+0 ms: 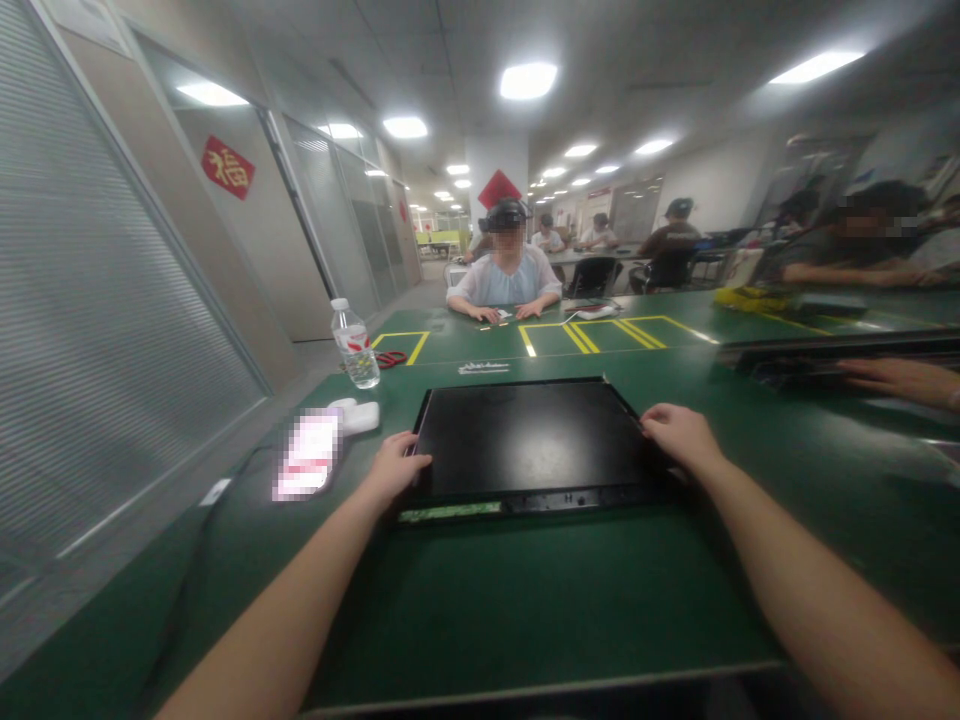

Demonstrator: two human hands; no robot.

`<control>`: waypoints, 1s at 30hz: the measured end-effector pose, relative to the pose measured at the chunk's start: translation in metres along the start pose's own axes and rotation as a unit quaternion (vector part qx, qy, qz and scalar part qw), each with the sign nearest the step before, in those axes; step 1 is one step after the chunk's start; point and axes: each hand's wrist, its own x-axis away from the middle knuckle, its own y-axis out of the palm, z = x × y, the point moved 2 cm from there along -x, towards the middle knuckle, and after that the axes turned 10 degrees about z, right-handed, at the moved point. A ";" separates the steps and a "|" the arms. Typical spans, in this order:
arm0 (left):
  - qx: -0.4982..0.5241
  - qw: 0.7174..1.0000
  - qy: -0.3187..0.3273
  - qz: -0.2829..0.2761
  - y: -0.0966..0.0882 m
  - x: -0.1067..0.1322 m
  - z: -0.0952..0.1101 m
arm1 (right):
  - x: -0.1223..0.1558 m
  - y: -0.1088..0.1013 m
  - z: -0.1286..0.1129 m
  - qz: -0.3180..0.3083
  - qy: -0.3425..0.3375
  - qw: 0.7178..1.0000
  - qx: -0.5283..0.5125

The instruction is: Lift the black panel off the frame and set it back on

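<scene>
A black flat display panel lies on the green table in front of me, its dark face up and glossy with reflected light. Along its near edge runs a strip of green circuit board. My left hand grips the panel's left edge, thumb on top and the other fingers curled around the side. At the right edge, my right hand pinches the frame near its far corner; some of its fingertips are hidden behind the edge.
Left of the panel are a lit phone, a white case, a water bottle and red-handled scissors. Across the table sits a person in a headset. At right, a co-worker's hand rests by another dark panel.
</scene>
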 end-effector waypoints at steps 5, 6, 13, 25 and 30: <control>0.019 1.000 -0.017 -0.007 -0.001 0.002 0.003 | 0.001 0.000 -0.001 0.004 0.002 1.000 0.000; 0.019 1.000 -0.018 -0.008 -0.001 0.002 0.003 | 0.001 -0.001 -0.001 0.007 0.000 1.000 0.003; 0.010 1.000 -0.009 -0.004 0.000 0.001 0.001 | 0.003 -0.003 -0.005 0.018 -0.006 1.000 0.016; -0.014 1.000 0.001 -0.012 0.002 -0.001 -0.002 | 0.004 -0.003 -0.008 0.007 -0.018 0.999 0.039; -0.046 0.999 0.007 -0.019 0.003 -0.002 -0.003 | 0.006 -0.004 -0.011 0.007 -0.017 0.998 0.053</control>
